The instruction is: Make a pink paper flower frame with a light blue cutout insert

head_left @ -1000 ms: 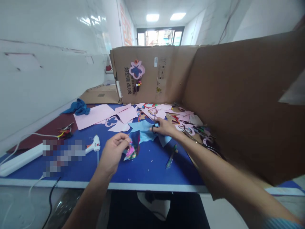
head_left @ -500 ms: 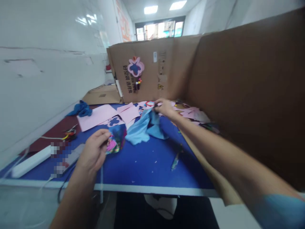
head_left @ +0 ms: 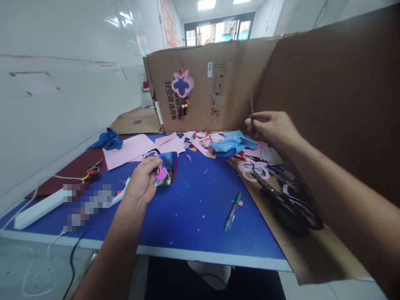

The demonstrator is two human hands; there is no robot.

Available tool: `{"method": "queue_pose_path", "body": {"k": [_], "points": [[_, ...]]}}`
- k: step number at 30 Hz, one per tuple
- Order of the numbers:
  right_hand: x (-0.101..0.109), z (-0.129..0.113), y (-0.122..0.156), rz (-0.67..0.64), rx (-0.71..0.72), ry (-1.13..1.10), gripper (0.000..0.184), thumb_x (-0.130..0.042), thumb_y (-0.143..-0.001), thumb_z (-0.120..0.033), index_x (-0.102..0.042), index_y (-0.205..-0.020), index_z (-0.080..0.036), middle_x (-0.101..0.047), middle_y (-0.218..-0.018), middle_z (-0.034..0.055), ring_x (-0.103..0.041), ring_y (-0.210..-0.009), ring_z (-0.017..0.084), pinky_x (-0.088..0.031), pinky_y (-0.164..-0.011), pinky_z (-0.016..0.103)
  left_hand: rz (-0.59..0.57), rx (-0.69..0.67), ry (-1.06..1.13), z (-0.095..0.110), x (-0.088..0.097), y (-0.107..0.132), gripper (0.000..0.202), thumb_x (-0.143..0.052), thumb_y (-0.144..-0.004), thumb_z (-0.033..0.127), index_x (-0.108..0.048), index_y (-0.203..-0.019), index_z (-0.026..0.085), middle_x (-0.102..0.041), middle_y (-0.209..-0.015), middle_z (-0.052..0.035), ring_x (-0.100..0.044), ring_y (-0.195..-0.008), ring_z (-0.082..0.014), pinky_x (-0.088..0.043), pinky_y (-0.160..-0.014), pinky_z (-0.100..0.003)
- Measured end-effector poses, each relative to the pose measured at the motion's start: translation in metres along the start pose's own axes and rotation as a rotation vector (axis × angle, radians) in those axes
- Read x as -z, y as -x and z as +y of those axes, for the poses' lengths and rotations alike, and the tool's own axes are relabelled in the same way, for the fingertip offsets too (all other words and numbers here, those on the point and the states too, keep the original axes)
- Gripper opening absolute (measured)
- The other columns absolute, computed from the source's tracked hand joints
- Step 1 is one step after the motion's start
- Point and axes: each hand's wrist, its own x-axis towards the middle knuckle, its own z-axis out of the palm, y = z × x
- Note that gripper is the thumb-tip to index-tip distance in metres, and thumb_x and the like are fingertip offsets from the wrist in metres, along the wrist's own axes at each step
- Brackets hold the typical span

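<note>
My left hand (head_left: 144, 177) pinches a small piece of patterned fabric (head_left: 165, 170), blue with a pink flower, above the table. To the right, my right hand (head_left: 271, 127) is raised in front of the cardboard, its fingers closed on small scissors (head_left: 252, 121). Their dark handles are partly hidden by the fingers, and a thin blade points up. Just below and left of that hand, a light blue cloth (head_left: 233, 143) lies crumpled over pink paper scraps. A large pair of black-handled scissors (head_left: 290, 200) rests under my right forearm.
Tall cardboard (head_left: 200, 104) walls the back and right of the blue table (head_left: 193, 216). A pen (head_left: 233, 211) lies near the middle. Pink sheets (head_left: 128, 151) and a dark blue cloth (head_left: 109, 139) are at the back left. Pliers (head_left: 92, 171) and a white cable lie left.
My right hand has moved right and up, away from the light blue cloth. That cloth now lies farther back and right. The patterned fabric stays in my left hand.
</note>
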Motion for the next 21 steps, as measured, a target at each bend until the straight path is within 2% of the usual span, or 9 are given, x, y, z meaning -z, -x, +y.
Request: {"method": "queue_pose_path", "body": {"k": [4,7,9,11,14,16,18,19,21], "points": [[-0.021,0.002,0.043,-0.133,-0.063,-0.104,0.041,-0.094,-0.071,-0.045,-0.084,-0.099,-0.018,-0.078,-0.084,0.0049,-0.064,-0.071,0.019,-0.046,-0.064,0.031,0.024,-0.038,0.027,-0.014,-0.032,-0.025,0.016,-0.082,-0.062,0.017,-0.068,-0.068,0.015,-0.061,-0.064,0.0012,-0.054,-0.056,-0.0096,-0.044,-0.053,-0.020],[-0.041,0.006,0.062,-0.248,-0.135,-0.273,0.035,-0.094,-0.068,-0.042,-0.069,-0.080,-0.021,-0.069,-0.070,0.0000,-0.060,-0.064,0.017,-0.043,-0.059,0.030,0.019,-0.074,0.080,-0.026,-0.056,-0.043,0.012,-0.079,-0.064,0.015,-0.067,-0.067,0.016,-0.060,-0.063,0.0013,-0.054,-0.057,-0.0099,-0.044,-0.054,-0.021],[-0.057,0.013,0.069,-0.251,-0.153,-0.404,0.037,-0.093,-0.066,-0.036,-0.060,-0.080,-0.024,-0.064,-0.068,-0.0038,-0.058,-0.060,0.015,-0.043,-0.058,0.029,-0.002,-0.088,0.110,-0.034,-0.070,-0.055,0.009,-0.076,-0.064,0.014,-0.068,-0.069,0.016,-0.061,-0.064,0.0007,-0.054,-0.058,-0.0100,-0.044,-0.055,-0.021],[-0.072,0.022,0.075,-0.306,-0.205,-0.460,0.034,-0.090,-0.065,-0.030,-0.060,-0.081,-0.024,-0.062,-0.067,-0.0051,-0.056,-0.059,0.014,-0.042,-0.058,0.028,-0.014,-0.082,0.120,-0.044,-0.081,-0.065,0.009,-0.074,-0.065,0.016,-0.066,-0.068,0.017,-0.059,-0.062,0.0016,-0.051,-0.055,-0.0100,-0.043,-0.054,-0.022],[-0.089,0.032,0.083,-0.360,-0.306,-0.510,0.035,-0.091,-0.059,-0.025,-0.064,-0.081,-0.022,-0.067,-0.070,-0.0030,-0.056,-0.062,0.014,-0.042,-0.058,0.027,0.056,-0.069,0.073,-0.064,-0.091,-0.071,0.010,-0.073,-0.064,0.019,-0.064,-0.067,0.018,-0.057,-0.059,0.0032,-0.049,-0.052,-0.0097,-0.038,-0.051,-0.022],[-0.095,0.035,0.089,-0.403,-0.421,-0.644,0.039,-0.094,-0.058,-0.028,-0.067,-0.084,-0.022,-0.071,-0.077,-0.0004,-0.059,-0.066,0.015,-0.043,-0.058,0.027,0.073,-0.103,-0.002,-0.081,-0.094,-0.070,0.010,-0.073,-0.066,0.022,-0.065,-0.069,0.018,-0.056,-0.057,0.0042,-0.047,-0.050,-0.0092,-0.035,-0.051,-0.022],[-0.096,0.036,0.093,-0.435,-0.530,-0.835,0.039,-0.095,-0.061,-0.034,-0.070,-0.089,-0.023,-0.077,-0.089,0.0035,-0.063,-0.073,0.017,-0.047,-0.060,0.027,0.075,-0.128,-0.091,-0.099,-0.095,-0.066,0.011,-0.075,-0.068,0.024,-0.066,-0.072,0.019,-0.059,-0.060,0.0038,-0.048,-0.051,-0.0100,-0.034,-0.052,-0.022],[-0.095,0.035,0.094,-0.432,-0.553,-0.891,0.039,-0.096,-0.063,-0.034,-0.072,-0.092,-0.022,-0.078,-0.093,0.0049,-0.064,-0.075,0.017,-0.048,-0.061,0.027,0.084,-0.163,-0.145,-0.107,-0.096,-0.064,0.011,-0.075,-0.070,0.026,-0.067,-0.073,0.020,-0.059,-0.060,0.0041,-0.048,-0.052,-0.0102,-0.034,-0.052,-0.023],[-0.093,0.034,0.096,-0.413,-0.561,-0.957,0.039,-0.096,-0.065,-0.033,-0.076,-0.097,-0.022,-0.079,-0.097,0.0060,-0.061,-0.073,0.015,-0.047,-0.061,0.026,0.026,-0.210,-0.261,-0.121,-0.096,-0.060,0.009,-0.075,-0.075,0.026,-0.067,-0.075,0.021,-0.060,-0.062,0.0035,-0.052,-0.055,-0.0117,-0.036,-0.056,-0.024]]}}
